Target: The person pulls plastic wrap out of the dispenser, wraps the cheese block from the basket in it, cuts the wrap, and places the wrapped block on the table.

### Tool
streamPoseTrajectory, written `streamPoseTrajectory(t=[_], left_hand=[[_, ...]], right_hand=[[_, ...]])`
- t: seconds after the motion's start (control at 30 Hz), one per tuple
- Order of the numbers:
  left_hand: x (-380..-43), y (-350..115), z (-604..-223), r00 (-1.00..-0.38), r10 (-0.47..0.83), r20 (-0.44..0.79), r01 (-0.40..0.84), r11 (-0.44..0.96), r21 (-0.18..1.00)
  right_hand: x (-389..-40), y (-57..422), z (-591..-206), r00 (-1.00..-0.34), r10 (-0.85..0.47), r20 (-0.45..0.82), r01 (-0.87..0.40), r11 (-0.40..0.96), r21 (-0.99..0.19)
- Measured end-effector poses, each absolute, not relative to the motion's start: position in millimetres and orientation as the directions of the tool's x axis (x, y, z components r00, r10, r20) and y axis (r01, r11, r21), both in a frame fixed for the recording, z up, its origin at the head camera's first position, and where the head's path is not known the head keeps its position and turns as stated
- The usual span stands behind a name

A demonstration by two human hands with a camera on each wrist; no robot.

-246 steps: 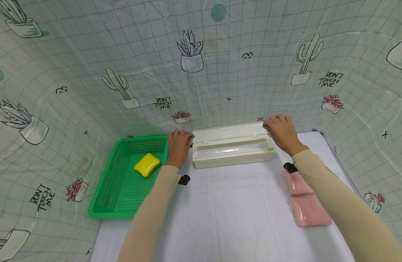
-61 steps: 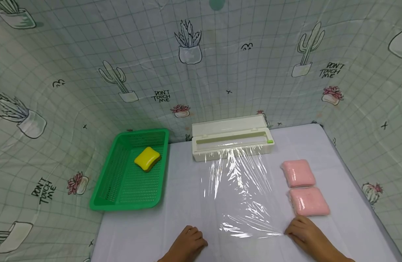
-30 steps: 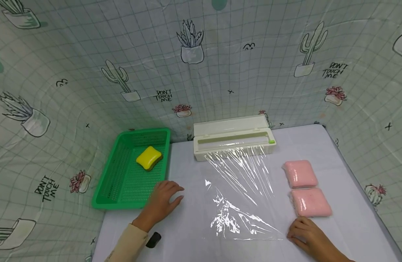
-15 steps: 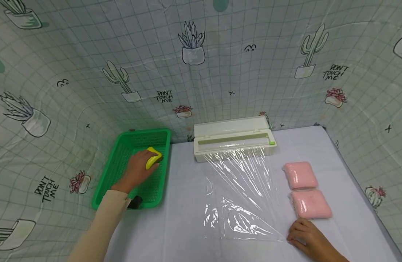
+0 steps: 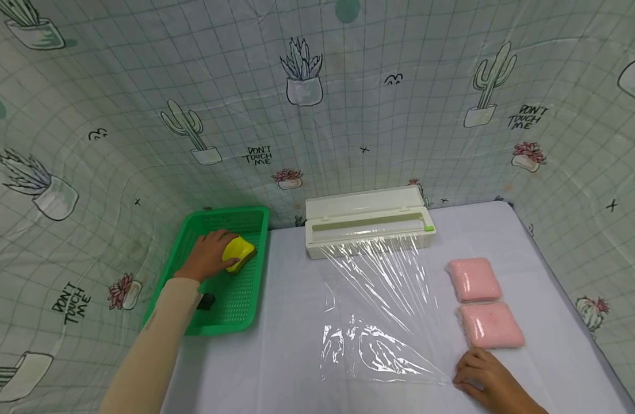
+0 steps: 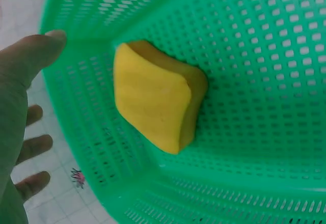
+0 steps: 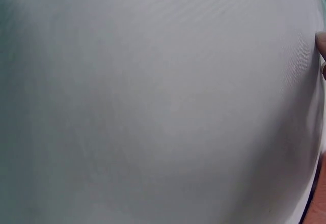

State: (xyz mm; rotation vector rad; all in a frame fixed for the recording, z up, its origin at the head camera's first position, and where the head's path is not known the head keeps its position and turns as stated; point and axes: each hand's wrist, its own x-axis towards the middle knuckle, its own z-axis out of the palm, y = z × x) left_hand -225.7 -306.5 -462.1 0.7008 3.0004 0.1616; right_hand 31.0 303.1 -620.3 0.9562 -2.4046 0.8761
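Observation:
My left hand (image 5: 206,256) is over the green basket (image 5: 214,211), beside the left corner of a yellow sponge (image 5: 238,253) and overlapping it in the head view. In the left wrist view, the thumb (image 6: 38,56) and fingers stand spread apart, with the sponge (image 6: 150,99) lying in the basket (image 6: 254,147) away from them. Near the front of the table, my right hand (image 5: 488,379) pinches the near right corner of a clear plastic wrap sheet (image 5: 385,322). Only a small part of the right hand (image 7: 322,43) shows in the right wrist view.
The plastic wrap stretches toward me from a white wrap dispenser (image 5: 369,244), whose lid (image 5: 364,201) is raised. A green cutter slider (image 5: 429,229) sits at its right end. Two pink packets (image 5: 475,280) lie at right, one behind the other. A patterned cloth hangs behind.
The dispenser was opened and the wrap drawn out toward the front. My left hand left the front, came over the sponge, then shifted slightly left. My right hand stays at the wrap's corner.

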Motion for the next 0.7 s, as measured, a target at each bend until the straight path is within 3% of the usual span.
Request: streamPoseTrajectory(t=[0.33,0.7], left_hand=[[-248.7,-300.4,-476.3,-0.892,0.421,-0.163,0.418,0.907,0.055],[-261.8,-306.5,-497.9,-0.901,0.310,-0.303,0.306,0.950,0.063]], right_hand=[[30.9,303.6,-620.1,-0.677,-0.465,0.571,-0.724,0.559,-0.403],[30.2,305.2,-621.2,-0.687,-0.485,0.542,-0.720,0.560,-0.411]])
